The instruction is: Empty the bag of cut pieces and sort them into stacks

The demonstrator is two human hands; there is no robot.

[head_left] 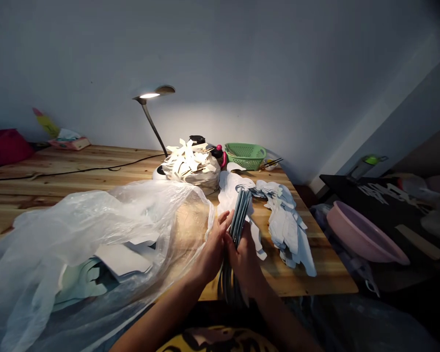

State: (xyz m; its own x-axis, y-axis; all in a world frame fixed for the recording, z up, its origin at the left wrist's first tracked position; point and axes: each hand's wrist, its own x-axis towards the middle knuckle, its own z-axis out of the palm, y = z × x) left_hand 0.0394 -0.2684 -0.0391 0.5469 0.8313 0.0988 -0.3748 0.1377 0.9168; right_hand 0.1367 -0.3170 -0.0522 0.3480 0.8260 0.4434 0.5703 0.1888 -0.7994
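Observation:
Between my left hand [215,244] and my right hand [244,254] is a stack of thin blue-grey sheets [240,210], held on edge near the table's front. Both hands press on it from opposite sides, with fingers closed against it. The lower ends of the sheets hang below my hands, slightly blurred. Just beyond and to the right, overlapping pale cut-out pieces [284,220] lie on the wooden table. On the left a clear plastic bag [106,210] lies spread, with white and pale green cut pieces [124,261] inside it.
A lit desk lamp [154,95] stands behind a bag of cream-coloured strips [190,161]. At the back is a green basket [245,156]. A tissue box [70,142] and red item [7,146] sit at left. Right of the table is a pink basin [366,234].

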